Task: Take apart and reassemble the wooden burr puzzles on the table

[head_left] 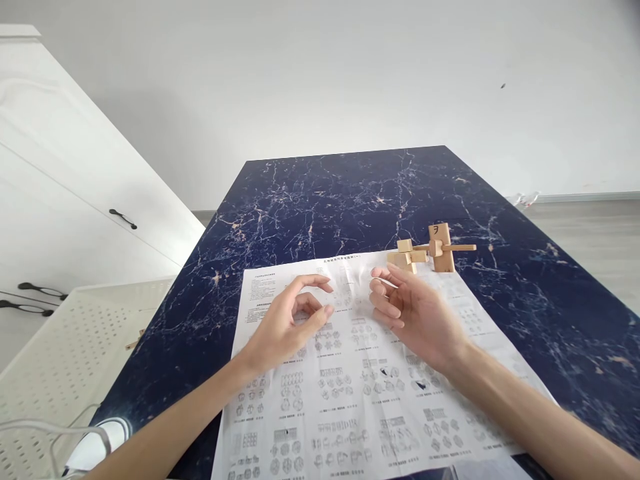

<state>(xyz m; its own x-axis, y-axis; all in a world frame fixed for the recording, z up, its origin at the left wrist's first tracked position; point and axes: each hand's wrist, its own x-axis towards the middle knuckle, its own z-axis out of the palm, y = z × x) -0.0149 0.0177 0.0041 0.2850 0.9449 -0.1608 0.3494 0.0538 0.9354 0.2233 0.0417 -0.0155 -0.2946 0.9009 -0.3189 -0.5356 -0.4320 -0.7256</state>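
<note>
My left hand [295, 313] hovers over a large printed sheet [300, 433], its fingers curved and apart, with nothing between them. Facing it, my right hand [413, 310] is turned palm inward with loosely bent fingers, and it holds nothing that I can see. The creased paper carries rows of small puzzle diagrams and text. Just beyond my right fingertips lies a joined group of light wooden puzzle pieces [407, 257]. Beside it stands a wooden piece [443, 250] with a dark mark on its upper face and a thin stick across it.
The sheet lies on a dark blue marbled table [320, 207]. On the left are a perforated cream basket [50, 353] with a wooden piece in it, a white cable [60, 427] and a white cabinet [90, 180] with black handles. A white wall [340, 80] rises behind.
</note>
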